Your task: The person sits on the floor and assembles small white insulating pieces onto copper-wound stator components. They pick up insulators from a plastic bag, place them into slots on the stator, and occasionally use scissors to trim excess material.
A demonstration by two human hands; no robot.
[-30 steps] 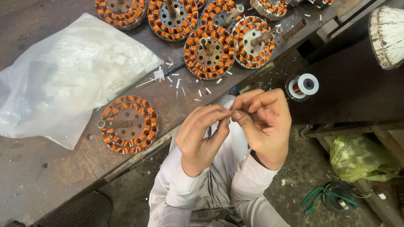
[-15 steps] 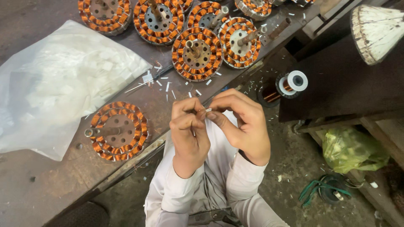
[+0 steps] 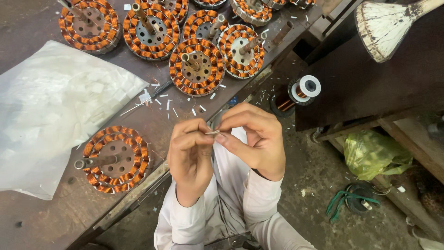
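My left hand (image 3: pixel 190 157) and my right hand (image 3: pixel 252 139) meet above my lap, just off the bench edge. Between their fingertips they pinch a small white sleeve piece (image 3: pixel 212 133). A copper-wound stator (image 3: pixel 115 158) with a metal shaft lies on the dark bench (image 3: pixel 46 217) to the left of my left hand. Several more wound stators (image 3: pixel 196 67) are grouped at the far side of the bench. Short white sleeve bits (image 3: pixel 173 104) are scattered between them and my hands.
A clear plastic bag (image 3: pixel 55 115) of white pieces lies on the bench at left. A spool of copper wire (image 3: pixel 303 89) sits below a dark shelf at right. A green plastic bag (image 3: pixel 372 155) and green cord (image 3: pixel 344 200) lie on the floor.
The view has shifted, so the bench and stators sit slightly differently in frame. My hands stay pressed together at the fingertips, working the small white piece between them.
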